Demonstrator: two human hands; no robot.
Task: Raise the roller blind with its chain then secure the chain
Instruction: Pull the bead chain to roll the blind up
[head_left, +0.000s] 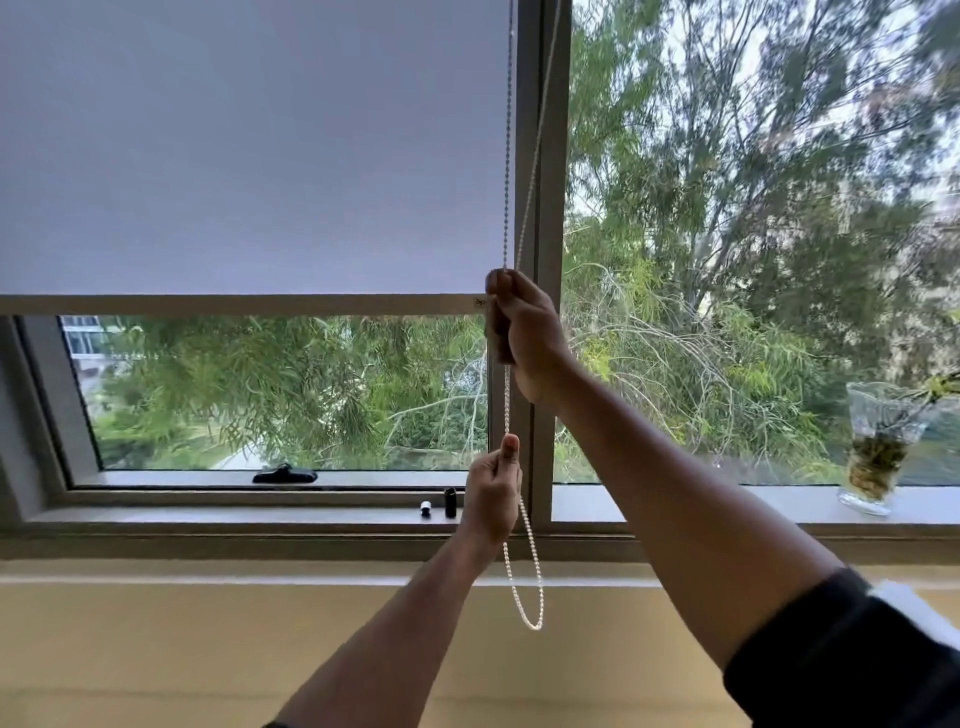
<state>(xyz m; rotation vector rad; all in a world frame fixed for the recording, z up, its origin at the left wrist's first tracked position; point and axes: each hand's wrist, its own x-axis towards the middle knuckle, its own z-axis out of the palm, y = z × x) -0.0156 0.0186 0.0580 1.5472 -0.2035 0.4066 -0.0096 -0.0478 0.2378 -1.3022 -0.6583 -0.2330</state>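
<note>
A pale grey roller blind covers the upper part of the left window pane; its bottom bar hangs well above the sill. A white beaded chain runs down along the blind's right edge and ends in a loop below the sill. My right hand is closed around the chain at the height of the bottom bar. Lower down, my left hand pinches the same strand between thumb and fingers, just above the sill.
A grey window frame post stands right behind the chain. On the sill stand a small black cylinder and a tiny white-and-black piece. A black window handle lies further left. A glass vase with a plant stands at the far right.
</note>
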